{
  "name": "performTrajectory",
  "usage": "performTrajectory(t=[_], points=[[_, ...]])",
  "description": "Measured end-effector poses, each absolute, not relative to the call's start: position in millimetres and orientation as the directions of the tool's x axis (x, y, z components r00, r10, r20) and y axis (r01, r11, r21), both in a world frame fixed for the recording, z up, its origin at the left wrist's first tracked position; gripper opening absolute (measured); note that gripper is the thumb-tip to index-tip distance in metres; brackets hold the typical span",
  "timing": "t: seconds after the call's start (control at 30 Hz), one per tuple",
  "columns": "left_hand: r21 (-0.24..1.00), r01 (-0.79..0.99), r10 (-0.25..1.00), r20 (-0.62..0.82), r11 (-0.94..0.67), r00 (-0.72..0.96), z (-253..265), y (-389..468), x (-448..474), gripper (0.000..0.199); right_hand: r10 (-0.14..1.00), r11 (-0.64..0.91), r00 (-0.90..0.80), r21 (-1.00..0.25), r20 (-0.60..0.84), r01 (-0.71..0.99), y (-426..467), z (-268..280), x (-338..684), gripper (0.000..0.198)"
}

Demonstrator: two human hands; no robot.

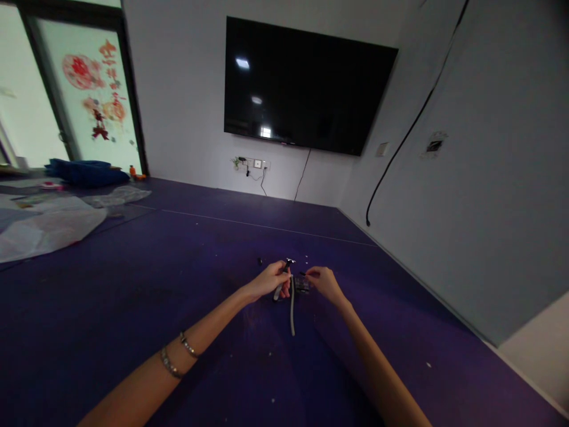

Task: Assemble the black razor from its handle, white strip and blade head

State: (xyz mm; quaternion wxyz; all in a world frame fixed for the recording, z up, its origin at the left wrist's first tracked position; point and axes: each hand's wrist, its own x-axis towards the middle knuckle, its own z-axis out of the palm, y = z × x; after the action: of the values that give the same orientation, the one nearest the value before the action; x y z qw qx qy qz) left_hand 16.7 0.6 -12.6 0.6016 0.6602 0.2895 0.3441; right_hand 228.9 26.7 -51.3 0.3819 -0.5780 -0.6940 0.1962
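What looks like a hair trimmer [278,292], with a dark body, a pale lower end and a silver T-shaped head, is gripped in my left hand [269,280]. A grey cord or thin tube [292,314] runs down beside that hand; whether it joins the trimmer I cannot tell. My right hand [325,283] is closed in a pinch on a small dark piece [303,273], too small to name. Between the hands, a clear packet [301,286] with dark bits lies on the purple surface. A small black piece [260,261] rests beyond my left hand.
The purple surface [200,267] stretches to the walls. Crumpled plastic sheeting [57,222] and a blue cloth heap [86,172] lie at the far left. A black cable [406,136] hangs along the right wall. A television [306,86] is mounted ahead, above sockets [258,163].
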Motion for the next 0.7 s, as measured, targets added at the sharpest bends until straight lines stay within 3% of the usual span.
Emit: performTrajectory(t=[0.17,0.7], points=[[0.995,-0.026,0.793,0.095,-0.1,0.602,-9.3,-2.1,17.0,0.007,0.984,0.079,0.114,-0.903,0.139,0.422,32.5,-54.2,232.3,0.016],[0.991,-0.044,0.824,0.129,-0.125,0.552,-19.5,-0.3,17.6,0.019,0.991,0.085,0.067,-0.936,0.114,0.342,25.2,-32.9,229.0,0.023]])
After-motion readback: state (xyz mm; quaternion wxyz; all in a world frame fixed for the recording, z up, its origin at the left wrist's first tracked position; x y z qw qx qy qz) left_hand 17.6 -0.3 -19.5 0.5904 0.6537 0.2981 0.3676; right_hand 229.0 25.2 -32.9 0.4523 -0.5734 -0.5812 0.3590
